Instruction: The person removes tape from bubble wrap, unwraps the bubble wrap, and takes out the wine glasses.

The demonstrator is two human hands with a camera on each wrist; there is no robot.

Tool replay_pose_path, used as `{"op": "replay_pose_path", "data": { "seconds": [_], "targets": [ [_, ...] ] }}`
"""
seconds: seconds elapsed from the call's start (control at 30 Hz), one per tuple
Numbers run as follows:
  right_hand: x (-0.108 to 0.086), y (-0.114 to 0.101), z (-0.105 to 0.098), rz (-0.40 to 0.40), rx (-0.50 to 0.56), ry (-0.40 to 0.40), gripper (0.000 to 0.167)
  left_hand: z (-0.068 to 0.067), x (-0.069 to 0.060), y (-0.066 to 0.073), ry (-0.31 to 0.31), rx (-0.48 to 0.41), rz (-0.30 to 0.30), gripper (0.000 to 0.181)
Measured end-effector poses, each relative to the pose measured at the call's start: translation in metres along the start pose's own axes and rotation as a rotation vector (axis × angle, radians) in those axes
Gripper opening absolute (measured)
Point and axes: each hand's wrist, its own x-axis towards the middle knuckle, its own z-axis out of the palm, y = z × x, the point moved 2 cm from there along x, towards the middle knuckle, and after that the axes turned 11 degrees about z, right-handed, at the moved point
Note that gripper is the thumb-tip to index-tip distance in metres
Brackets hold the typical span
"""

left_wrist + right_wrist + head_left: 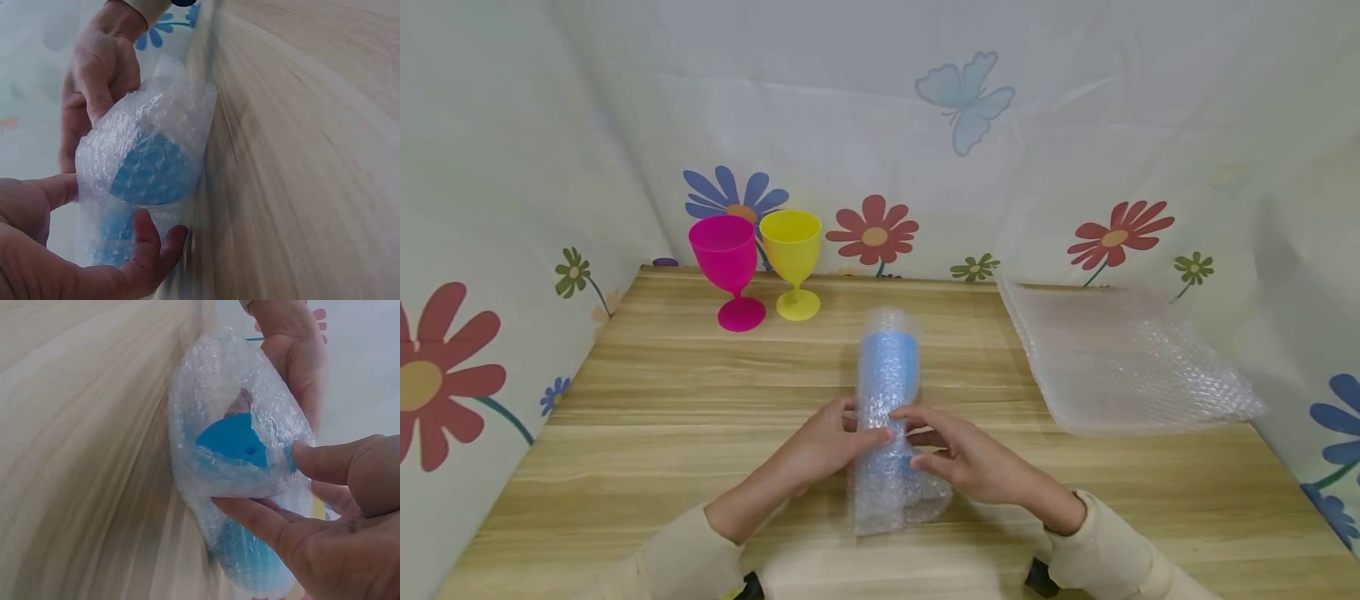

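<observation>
A blue goblet [905, 367] lies on its side on the table, rolled in clear bubble wrap [876, 492]. My left hand [823, 446] holds the roll from the left, its thumb across the top and its fingers at the side. From the right, my right hand [981, 462] grips the same roll near its middle, fingertips on the wrap. In the left wrist view the blue cup [153, 169] shows through the bubbles. The right wrist view shows the goblet's flat blue base [234, 439] inside the open end of the wrap.
A pink goblet [726, 250] and a yellow goblet [793, 250] stand upright at the back left of the wooden table [662, 392]. Another sheet of bubble wrap [1120, 367] lies at the right. Flower-printed cloth [850, 108] surrounds the table at the back and sides.
</observation>
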Motion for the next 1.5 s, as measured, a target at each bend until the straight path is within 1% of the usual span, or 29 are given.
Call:
{"op": "replay_pose_path", "data": {
  "seconds": [0.07,0.13,0.3,0.4,0.47,0.53,0.67,0.73,0.8,0.87,0.97,1.1,1.17,1.2,1.27,1.37,1.43,1.5],
  "targets": [
    [0.001,0.001,0.001,-0.003,0.018,-0.008,0.052,-0.002,-0.001,0.001,0.004,-0.005,-0.001,0.076],
    [0.002,0.002,0.001,0.011,0.040,-0.016,0.052,-0.005,-0.002,0.003,0.007,-0.002,-0.007,0.078],
    [0.005,0.005,0.000,0.078,0.100,-0.046,0.053,-0.011,-0.004,0.008,-0.005,-0.038,0.000,0.076],
    [0.005,0.007,-0.002,0.121,0.132,-0.064,0.049,-0.014,-0.006,0.011,-0.017,-0.040,0.015,0.074],
    [0.005,0.008,-0.003,0.156,0.130,-0.052,0.044,-0.015,-0.008,0.012,-0.024,-0.029,0.029,0.073],
    [0.005,0.008,-0.003,0.191,0.113,-0.024,0.040,-0.016,-0.010,0.013,-0.035,-0.039,0.043,0.069],
    [0.008,0.007,-0.003,0.215,0.103,0.031,0.039,-0.017,-0.010,0.013,-0.058,-0.114,0.071,0.061],
    [0.010,0.006,-0.001,0.205,0.116,0.039,0.038,-0.017,-0.010,0.011,-0.067,-0.138,0.085,0.060],
    [0.011,0.006,0.000,0.198,0.117,0.045,0.035,-0.017,-0.009,0.009,-0.066,-0.141,0.091,0.060],
    [0.012,0.006,0.000,0.187,0.087,0.058,0.032,-0.016,-0.008,0.006,-0.070,-0.114,0.095,0.063],
    [0.012,0.006,0.000,0.163,-0.023,0.107,0.031,-0.015,-0.007,0.003,-0.081,-0.074,0.080,0.069],
    [0.009,0.001,-0.001,0.109,-0.213,0.227,0.028,-0.010,-0.006,0.002,-0.089,-0.019,0.061,0.078],
    [0.008,-0.002,-0.001,0.081,-0.261,0.284,0.025,-0.006,-0.006,0.002,-0.081,-0.001,0.051,0.081],
    [0.007,-0.004,0.000,0.063,-0.267,0.302,0.024,-0.004,-0.006,0.002,-0.076,0.010,0.053,0.082],
    [0.006,-0.006,0.001,0.037,-0.253,0.306,0.020,0.000,-0.006,0.003,-0.069,0.025,0.060,0.083],
    [0.005,-0.008,0.001,0.004,-0.208,0.269,0.015,0.005,-0.005,0.005,-0.063,0.034,0.071,0.084],
    [0.005,-0.009,0.001,-0.001,-0.187,0.238,0.013,0.007,-0.004,0.006,-0.059,0.039,0.076,0.083],
    [0.004,-0.009,0.000,0.000,-0.181,0.227,0.012,0.009,-0.003,0.008,-0.053,0.047,0.071,0.082]
  ]
}}
